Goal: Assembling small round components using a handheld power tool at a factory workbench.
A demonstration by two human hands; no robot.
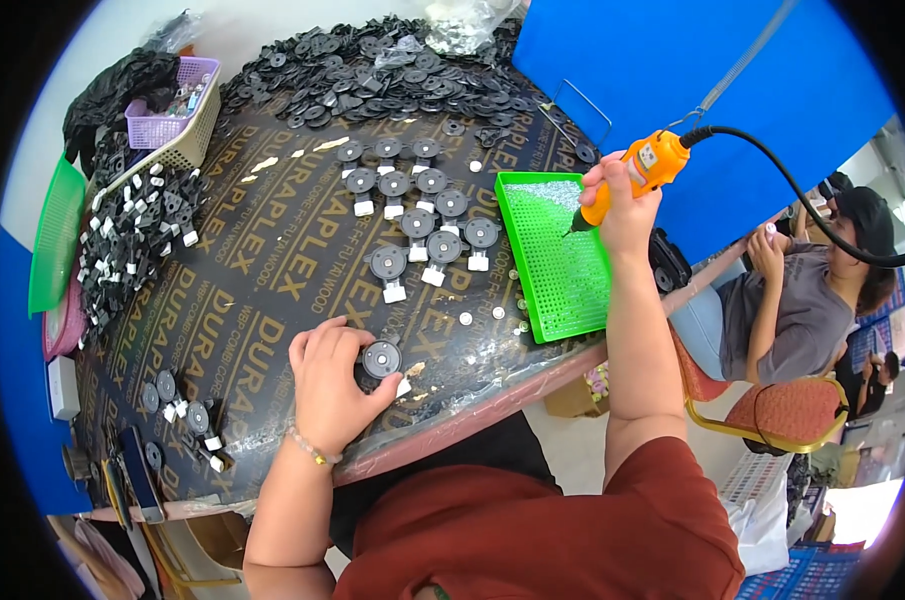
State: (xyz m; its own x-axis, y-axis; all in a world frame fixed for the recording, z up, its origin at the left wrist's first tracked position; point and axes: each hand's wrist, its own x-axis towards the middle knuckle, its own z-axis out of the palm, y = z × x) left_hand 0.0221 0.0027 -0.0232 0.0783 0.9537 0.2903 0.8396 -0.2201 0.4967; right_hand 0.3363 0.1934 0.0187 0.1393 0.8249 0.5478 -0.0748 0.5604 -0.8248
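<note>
My left hand [330, 372] is closed round a black disc-shaped part [381, 359] with a white tab, holding it at the table's near edge. In my right hand [622, 205] is an orange electric screwdriver [648, 166], tip pointing down and left. Its tip hovers over a green perforated tray [560, 270] scattered with many small shiny pieces, probably screws. Between my hands and the far pile, several similar disc parts with white tabs [443, 246] stand in rows. Small round pieces [498, 313] lie beside the tray.
Black discs [372, 75] are heaped at the back. Black-and-white parts [137, 225] pile up at left, near a purple basket [162, 128] and a green basket [58, 235]. More discs [198, 417] lie at the near left. A blue panel [662, 70] borders the right; another person [802, 290] sits beyond.
</note>
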